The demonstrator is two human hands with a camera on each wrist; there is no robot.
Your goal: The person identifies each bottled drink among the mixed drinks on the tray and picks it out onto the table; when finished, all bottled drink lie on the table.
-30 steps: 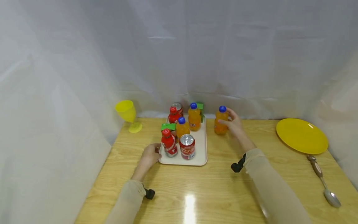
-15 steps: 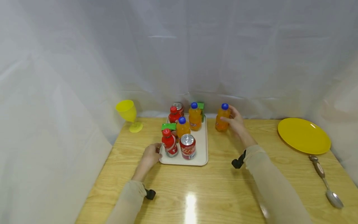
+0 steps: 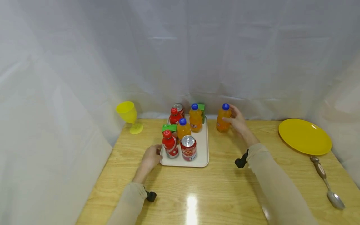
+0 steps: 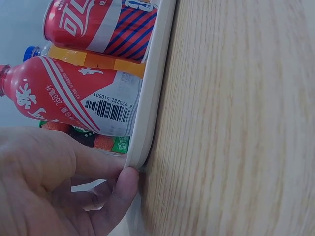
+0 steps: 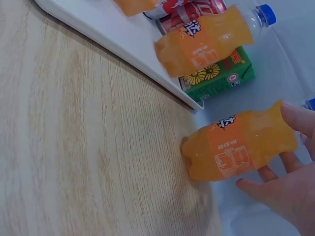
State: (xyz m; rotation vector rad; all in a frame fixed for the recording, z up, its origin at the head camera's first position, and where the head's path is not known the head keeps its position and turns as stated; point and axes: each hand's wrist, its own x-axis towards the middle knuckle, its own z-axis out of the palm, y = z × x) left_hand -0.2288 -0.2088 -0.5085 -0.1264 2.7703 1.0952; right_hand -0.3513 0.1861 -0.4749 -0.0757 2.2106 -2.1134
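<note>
At the near left corner of the cream tray [image 3: 201, 159], my left hand [image 3: 151, 157] pinches the rim; the left wrist view shows thumb and finger at the edge. Close by stands a red-capped drink bottle [image 4: 88, 96], with a red can [image 3: 188, 148] to its right. My right hand [image 3: 237, 121] holds an orange soda bottle [image 5: 236, 145] from its right side, thumb on its upper part. That bottle stands upright on the table, right of the tray. On the tray are two more orange soda bottles [image 3: 195, 118], a second red bottle [image 3: 175, 117], a can behind it, and green drink cartons [image 5: 221, 78].
A yellow goblet [image 3: 127, 112] stands at the back left of the wooden table [image 3: 225, 193]. At the right lie a yellow plate [image 3: 305, 137] and a spoon [image 3: 323, 178] with a brown handle. White sheeting [image 3: 180, 56] rises behind the table.
My right hand has moved the orange soda bottle slightly back and to the right, then stayed still over the last half second. My left hand keeps its place on the tray.
</note>
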